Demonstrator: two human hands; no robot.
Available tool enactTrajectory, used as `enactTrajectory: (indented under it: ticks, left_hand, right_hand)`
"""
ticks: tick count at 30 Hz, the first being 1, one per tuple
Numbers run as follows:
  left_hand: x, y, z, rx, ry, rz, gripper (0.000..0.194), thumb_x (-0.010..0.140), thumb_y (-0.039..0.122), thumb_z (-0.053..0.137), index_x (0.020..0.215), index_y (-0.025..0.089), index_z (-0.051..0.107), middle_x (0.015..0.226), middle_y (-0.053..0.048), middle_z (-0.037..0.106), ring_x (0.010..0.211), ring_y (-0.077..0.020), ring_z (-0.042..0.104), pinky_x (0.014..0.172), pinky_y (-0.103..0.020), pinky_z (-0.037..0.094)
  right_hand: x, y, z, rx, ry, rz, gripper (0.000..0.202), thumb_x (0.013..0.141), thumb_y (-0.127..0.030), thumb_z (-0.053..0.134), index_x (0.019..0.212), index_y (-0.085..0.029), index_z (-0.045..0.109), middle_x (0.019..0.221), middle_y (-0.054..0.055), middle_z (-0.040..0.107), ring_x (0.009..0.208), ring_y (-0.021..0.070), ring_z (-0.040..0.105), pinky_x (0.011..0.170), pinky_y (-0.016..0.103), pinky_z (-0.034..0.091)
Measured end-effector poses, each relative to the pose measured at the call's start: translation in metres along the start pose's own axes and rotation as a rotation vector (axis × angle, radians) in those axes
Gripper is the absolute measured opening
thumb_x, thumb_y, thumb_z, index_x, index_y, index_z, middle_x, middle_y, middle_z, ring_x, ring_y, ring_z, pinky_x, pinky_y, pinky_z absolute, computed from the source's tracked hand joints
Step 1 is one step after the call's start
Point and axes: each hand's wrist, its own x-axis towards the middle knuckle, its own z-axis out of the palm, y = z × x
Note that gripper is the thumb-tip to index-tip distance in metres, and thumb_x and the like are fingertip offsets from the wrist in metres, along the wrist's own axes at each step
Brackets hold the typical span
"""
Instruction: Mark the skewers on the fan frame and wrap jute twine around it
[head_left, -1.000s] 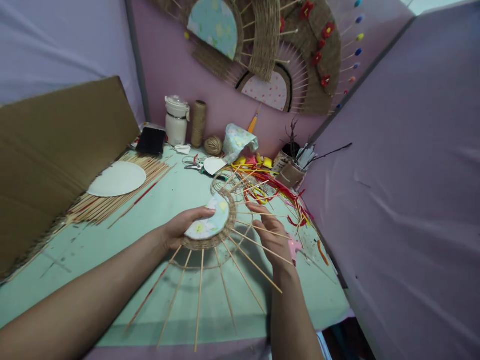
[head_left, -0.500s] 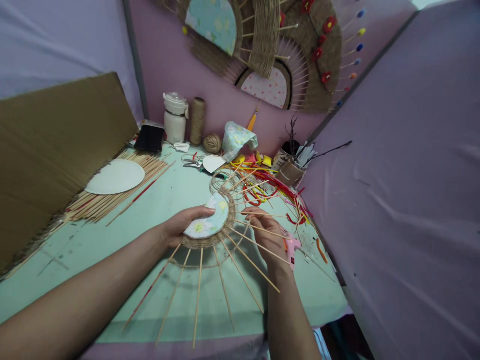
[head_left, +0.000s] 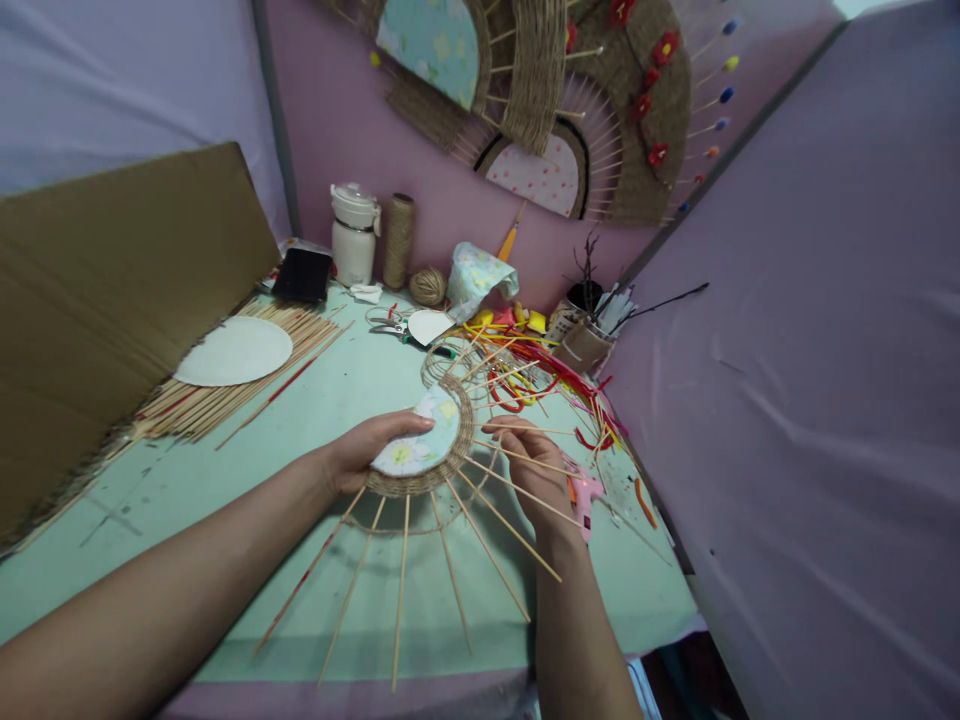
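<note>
My left hand (head_left: 375,447) grips a half-round piece covered in floral cloth (head_left: 424,440), thumb on top. Woven twine (head_left: 420,484) rims its curved edge, and thin sticks (head_left: 401,590) fan outward from it. On the right side, my right hand (head_left: 529,460) is among the sticks, its thumb and forefinger pinched close to the woven rim. A strand of twine (head_left: 491,470) hangs in a loop between that hand and the rim. Whether the fingertips hold the strand or a stick is hard to make out.
A pink glue gun (head_left: 587,505) lies beside my right wrist. Pliers (head_left: 412,338), scissors (head_left: 506,392) and red and yellow strips lie behind. A white oval (head_left: 236,352) rests on sticks at left, near cardboard (head_left: 127,300). A white jar (head_left: 354,240) and twine spool (head_left: 399,240) stand behind.
The whole view has shifted very slightly. Both hands and the woven piece keep nearly the same position, with the lower sticks tipped up a little.
</note>
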Motion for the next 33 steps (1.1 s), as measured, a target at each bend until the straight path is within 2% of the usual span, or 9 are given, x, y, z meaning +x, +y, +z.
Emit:
enactTrajectory:
  ticks: [4,13,22,29,33]
  left_hand:
    - [-0.001,0.000,0.000,0.005,0.021,0.014,0.019,0.084,0.007,0.049,0.084,0.005,0.068,0.063,-0.010,0.072,0.051,-0.0155,0.066,0.049,-0.020,0.052]
    - [-0.002,0.003,0.000,0.007,-0.009,0.022,0.025,0.083,0.008,0.050,0.103,0.004,0.065,0.065,-0.009,0.073,0.055,-0.0164,0.067,0.053,-0.022,0.053]
    - [-0.002,0.002,-0.001,-0.002,-0.070,0.040,0.019,0.078,0.007,0.055,0.093,0.007,0.066,0.063,-0.009,0.072,0.057,-0.0172,0.068,0.056,-0.023,0.054]
    - [0.001,-0.001,-0.004,-0.013,-0.069,0.060,0.028,0.077,0.004,0.053,0.103,0.006,0.065,0.070,-0.012,0.074,0.062,-0.0191,0.070,0.061,-0.025,0.057]
    - [0.004,-0.004,-0.005,-0.045,-0.081,0.053,0.025,0.077,0.003,0.054,0.099,0.005,0.065,0.072,-0.013,0.074,0.064,-0.0198,0.071,0.063,-0.027,0.058]
  right_hand:
    - [-0.001,0.000,-0.001,0.008,-0.013,0.037,0.011,0.083,-0.034,0.066,0.084,-0.025,0.072,0.096,0.002,0.069,0.092,0.0185,0.061,0.083,0.030,0.045]
    - [-0.004,0.000,-0.003,0.062,-0.052,0.098,0.012,0.084,-0.035,0.065,0.086,-0.025,0.070,0.098,0.002,0.068,0.087,0.0170,0.060,0.072,0.027,0.045]
    - [-0.002,-0.004,0.001,0.065,-0.036,0.032,0.010,0.080,-0.032,0.067,0.081,-0.023,0.070,0.093,0.003,0.069,0.091,0.0184,0.061,0.087,0.032,0.044]
    - [-0.002,-0.010,0.006,-0.080,0.087,-0.043,0.009,0.081,-0.031,0.062,0.081,-0.023,0.066,0.101,0.004,0.068,0.099,0.0206,0.060,0.096,0.038,0.041]
    - [-0.002,-0.013,0.006,-0.144,0.080,-0.111,0.010,0.082,-0.030,0.062,0.082,-0.022,0.068,0.099,0.005,0.067,0.099,0.0208,0.060,0.095,0.038,0.041]
